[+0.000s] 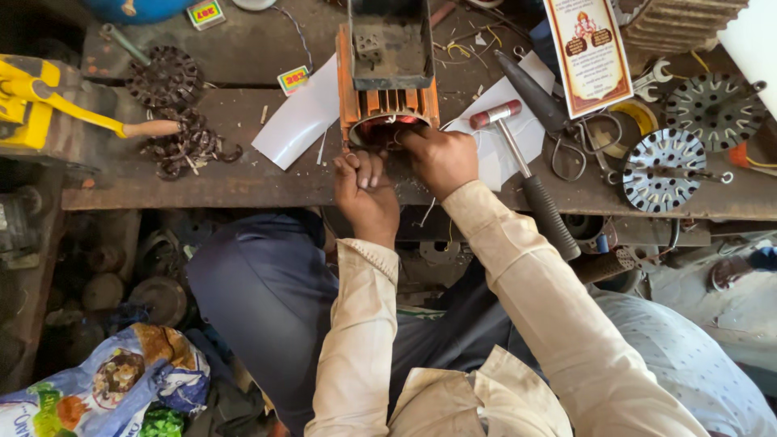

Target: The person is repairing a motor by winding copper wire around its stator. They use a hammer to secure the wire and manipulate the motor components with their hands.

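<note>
An orange finned motor housing lies on the worn wooden bench with its open end toward me, copper windings showing inside. My left hand is curled at the lower rim of that opening, fingers bunched against it. My right hand presses its fingertips into the opening from the right. Whether either hand pinches a wire or paper strip is hidden by the fingers. A dark terminal box sits on top of the housing.
A red-headed mallet lies right of my hands, with scissors, slotted metal discs and a card. White paper sheets and a pile of dark laminations lie left, by a yellow tool. A printed bag sits below.
</note>
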